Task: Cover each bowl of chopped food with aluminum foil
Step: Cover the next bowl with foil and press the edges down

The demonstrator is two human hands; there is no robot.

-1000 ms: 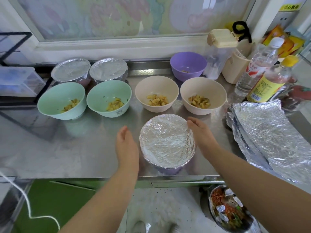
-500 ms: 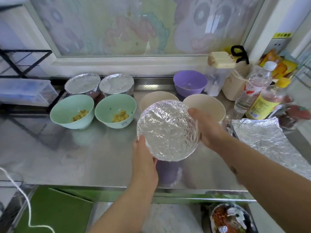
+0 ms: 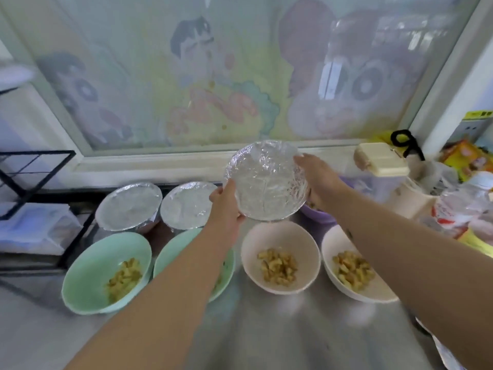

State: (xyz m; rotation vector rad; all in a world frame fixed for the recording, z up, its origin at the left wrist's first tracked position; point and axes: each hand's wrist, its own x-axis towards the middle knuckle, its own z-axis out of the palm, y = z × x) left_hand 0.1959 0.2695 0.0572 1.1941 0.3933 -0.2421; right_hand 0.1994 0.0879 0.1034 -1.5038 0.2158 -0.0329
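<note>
Both hands carry a foil-covered bowl [image 3: 266, 180] in the air above the back of the steel counter. My left hand [image 3: 226, 206] grips its left rim and my right hand [image 3: 317, 177] grips its right rim. Two more foil-covered bowls [image 3: 129, 205] [image 3: 188, 204] stand at the back left. In front stand two green bowls [image 3: 93, 271] [image 3: 184, 255] and two beige bowls [image 3: 280, 241] [image 3: 330, 249], each uncovered with chopped yellow food. My left forearm hides part of the second green bowl.
A purple bowl [image 3: 317, 213] sits behind the beige ones, mostly hidden by my right arm. Containers and bottles [image 3: 381, 161] crowd the right side. A foil sheet edge [image 3: 445, 356] shows at the lower right. A black wire rack [image 3: 32, 177] stands at left.
The covered bowl was lifted from the counter's front and carried up and away toward the back, over the beige bowls. Both hands went from pressing its foil to holding it in the air.
</note>
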